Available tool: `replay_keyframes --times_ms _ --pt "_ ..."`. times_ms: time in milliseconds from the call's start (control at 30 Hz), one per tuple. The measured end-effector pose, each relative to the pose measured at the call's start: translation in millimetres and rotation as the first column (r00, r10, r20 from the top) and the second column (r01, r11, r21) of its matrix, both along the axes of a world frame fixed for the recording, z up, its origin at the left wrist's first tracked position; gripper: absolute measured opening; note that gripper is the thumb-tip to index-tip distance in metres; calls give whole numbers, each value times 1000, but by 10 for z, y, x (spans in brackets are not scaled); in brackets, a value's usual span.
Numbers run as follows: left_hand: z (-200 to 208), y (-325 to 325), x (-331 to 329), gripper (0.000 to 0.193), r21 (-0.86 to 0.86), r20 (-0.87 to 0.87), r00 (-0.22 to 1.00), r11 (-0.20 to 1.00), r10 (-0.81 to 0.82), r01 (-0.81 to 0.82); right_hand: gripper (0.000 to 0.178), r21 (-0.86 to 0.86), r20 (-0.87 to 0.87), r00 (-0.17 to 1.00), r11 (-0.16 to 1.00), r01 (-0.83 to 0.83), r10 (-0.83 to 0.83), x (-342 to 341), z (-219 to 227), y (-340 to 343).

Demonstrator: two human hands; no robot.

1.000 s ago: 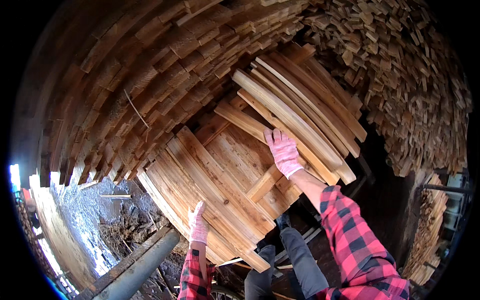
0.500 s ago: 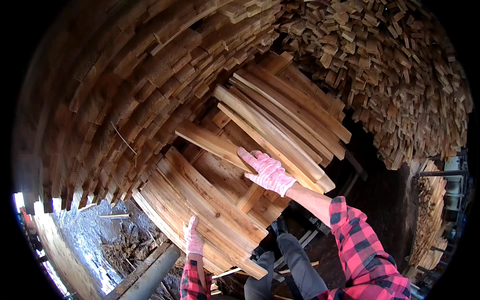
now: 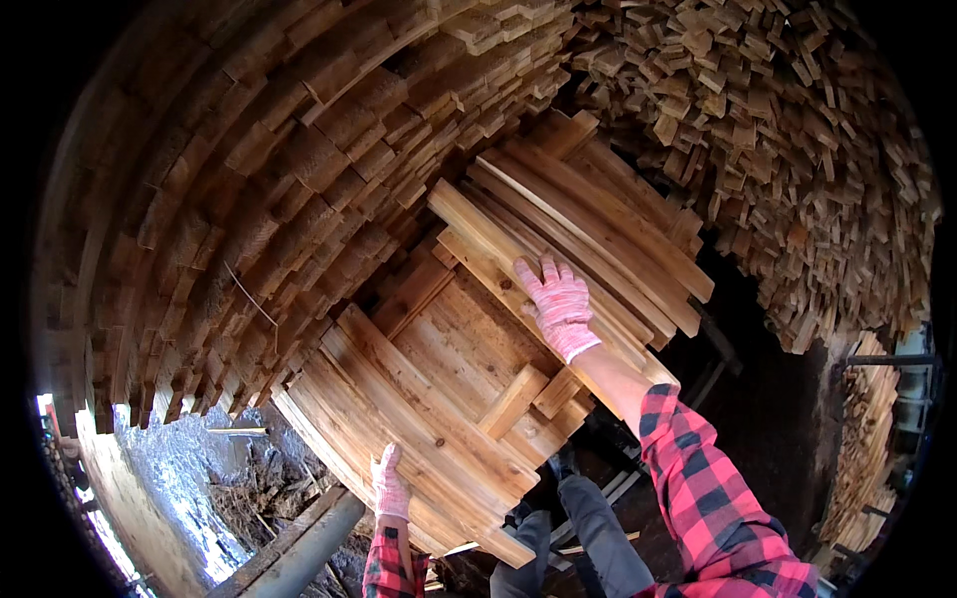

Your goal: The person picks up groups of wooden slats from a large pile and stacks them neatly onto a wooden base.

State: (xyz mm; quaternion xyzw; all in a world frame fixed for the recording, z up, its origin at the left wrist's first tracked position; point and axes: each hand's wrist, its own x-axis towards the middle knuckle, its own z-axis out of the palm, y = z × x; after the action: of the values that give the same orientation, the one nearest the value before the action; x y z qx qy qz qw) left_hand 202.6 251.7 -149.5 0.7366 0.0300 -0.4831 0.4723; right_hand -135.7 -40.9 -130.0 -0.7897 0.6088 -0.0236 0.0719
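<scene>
- We see our right hand (image 3: 558,304) in a pink glove, lying flat with fingers spread on a long wooden plank (image 3: 498,261). It presses on the wood and does not wrap around it.
- That plank lies at the near edge of a bunch of long planks (image 3: 598,214) that lean side by side, slanting down to the right.
- Our left hand (image 3: 389,485), also in a pink glove, is low down. It rests on the bottom edge of a curved row of planks (image 3: 399,419). We cannot tell if the fingers grip the edge or only touch it.
- Between our two hands lies a wide flat board (image 3: 469,344) with two short wood blocks (image 3: 533,394) on it.
- Our sleeves (image 3: 708,488) are red and black checks.
- Behind it all stands a big stack of cut wood (image 3: 259,169), and another pile of sticks (image 3: 797,140) fills the upper right.
- A grey pipe (image 3: 304,548) lies near our left hand, with bright ground (image 3: 179,478) beside it.
</scene>
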Motion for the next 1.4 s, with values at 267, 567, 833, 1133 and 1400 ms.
replay_keyframes --times_ms 267,567,833,1133,1400 --pt "-62 -18 -13 72 -122 -35 999 992 20 -24 79 258 -55 996 963 82 -71 253 605 80" --pt "-80 7 -1 83 -121 -60 998 993 3 -10 67 -16 609 782 988 -153 131 1205 -365 1320" --pt "-153 19 82 81 -121 -48 996 990 -81 74 55 -155 -74 987 979 132 -145 293 -408 376" --pt "-287 132 137 91 -75 -44 998 996 -46 43 75 315 80 997 948 -42 17 343 -73 516" --pt "21 -13 7 96 -28 -63 993 995 -97 95 56 -30 -45 990 991 132 -134 -91 -227 -23"
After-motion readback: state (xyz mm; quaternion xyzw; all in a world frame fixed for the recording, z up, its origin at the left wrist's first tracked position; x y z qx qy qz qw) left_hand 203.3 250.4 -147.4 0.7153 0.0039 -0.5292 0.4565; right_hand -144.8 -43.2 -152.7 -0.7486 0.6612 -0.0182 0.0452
